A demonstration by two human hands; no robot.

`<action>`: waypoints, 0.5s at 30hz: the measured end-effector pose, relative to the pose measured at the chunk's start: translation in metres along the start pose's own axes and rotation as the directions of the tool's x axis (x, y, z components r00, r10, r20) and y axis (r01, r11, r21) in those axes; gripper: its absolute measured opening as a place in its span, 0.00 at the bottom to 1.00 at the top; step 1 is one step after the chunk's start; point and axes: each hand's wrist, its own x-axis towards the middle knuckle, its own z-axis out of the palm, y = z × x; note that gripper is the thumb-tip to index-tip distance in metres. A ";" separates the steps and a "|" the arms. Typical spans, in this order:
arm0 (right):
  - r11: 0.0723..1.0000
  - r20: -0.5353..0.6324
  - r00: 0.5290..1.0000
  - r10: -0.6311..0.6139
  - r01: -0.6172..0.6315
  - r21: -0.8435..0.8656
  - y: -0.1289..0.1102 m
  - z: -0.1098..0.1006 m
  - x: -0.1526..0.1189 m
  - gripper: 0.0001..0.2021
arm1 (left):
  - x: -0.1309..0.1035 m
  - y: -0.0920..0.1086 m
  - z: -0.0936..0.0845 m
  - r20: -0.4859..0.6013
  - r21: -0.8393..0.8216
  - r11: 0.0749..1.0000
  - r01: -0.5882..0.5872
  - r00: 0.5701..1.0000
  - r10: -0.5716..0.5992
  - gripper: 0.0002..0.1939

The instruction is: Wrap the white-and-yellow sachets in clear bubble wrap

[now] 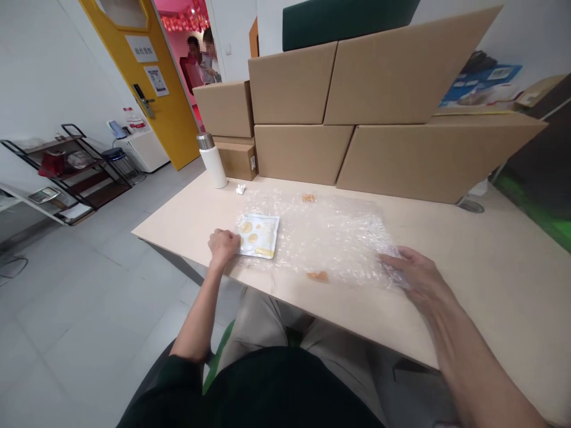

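Head view: a sheet of clear bubble wrap [330, 235] lies spread across the tabletop [446, 238], with a flat white and yellow packet [259, 238] resting on its left end. The left hand [223, 246] is curled in at the packet's outer edge, knuckles up; whether its fingers pinch the packet, the wrap or both, I cannot tell. It probably steadies that end so the packet does not slide. The right hand [417, 270] pinches the wrap's right end between thumb and fingers, gathering the plastic a little, likely to draw the sheet straight between the two hands. Lying flat, the packet seems well supported by the sheet beneath it. An orange patch [308, 198] shows by the wrap's far edge and an orange strip [317, 276] by its near edge. Beyond the packet, a small white scrap [241, 189] lies near an upright white bottle [214, 166], and stacked cardboard boxes [301, 153] line the far side.
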 end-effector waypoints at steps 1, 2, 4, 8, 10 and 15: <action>0.999 -0.020 1.000 -0.014 0.013 -0.032 0.001 -0.001 0.000 0.16 | 0.000 -0.002 0.001 0.006 0.003 1.000 0.005 1.000 -0.005 0.14; 0.997 -0.051 0.998 -0.030 0.026 -0.076 0.001 -0.002 0.000 0.16 | -0.001 -0.004 0.003 0.016 0.000 1.000 0.007 1.000 -0.007 0.14; 0.969 -0.116 0.987 -0.111 0.082 -0.232 0.000 -0.005 0.000 0.17 | -0.002 -0.006 0.004 0.032 -0.013 1.000 0.010 0.999 -0.010 0.14; 0.655 -0.095 0.836 -0.540 0.347 -0.671 -0.013 0.006 -0.011 0.14 | -0.002 -0.008 0.002 0.064 -0.044 0.999 0.029 0.998 -0.026 0.20; 0.557 0.029 0.760 -0.649 0.501 -0.662 -0.018 0.032 -0.022 0.11 | 0.000 -0.010 0.001 0.081 -0.054 0.998 0.041 0.996 -0.037 0.24; 0.679 0.489 0.719 -0.493 0.670 -0.300 -0.004 0.149 -0.042 0.13 | 0.004 -0.010 -0.001 0.086 -0.050 0.998 0.036 0.996 -0.031 0.16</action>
